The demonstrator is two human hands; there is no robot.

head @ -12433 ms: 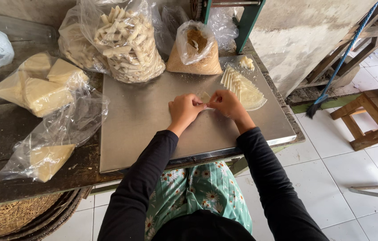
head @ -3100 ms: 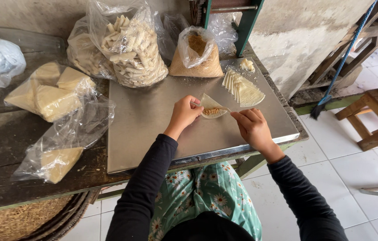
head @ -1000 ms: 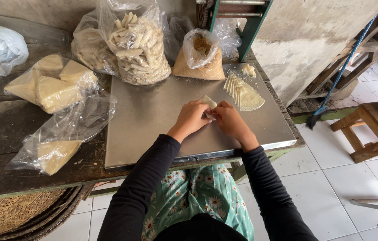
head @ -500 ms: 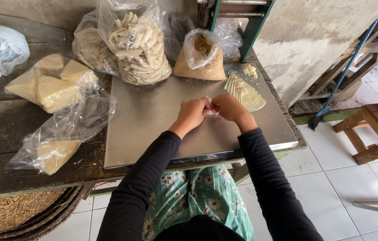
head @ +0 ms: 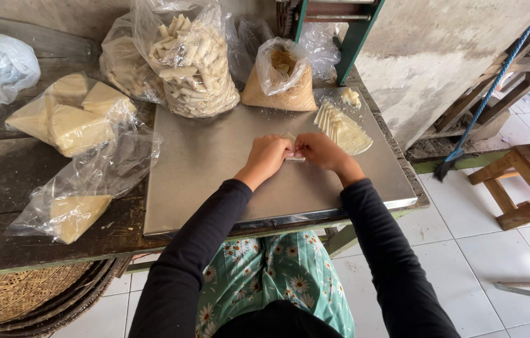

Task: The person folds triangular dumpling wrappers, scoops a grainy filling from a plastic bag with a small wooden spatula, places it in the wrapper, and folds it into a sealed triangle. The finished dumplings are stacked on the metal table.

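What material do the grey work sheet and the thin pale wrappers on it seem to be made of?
Work sheet: probably stainless steel, matte brushed grey with a dull sheen and a thin folded edge. Pale wrappers: apparently thin dough, cream, opaque, fanned in a soft stack. Both hands fold one piece.

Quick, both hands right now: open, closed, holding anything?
Left hand: closed, pinching the wrapper on the metal sheet.
Right hand: closed on the same wrapper.
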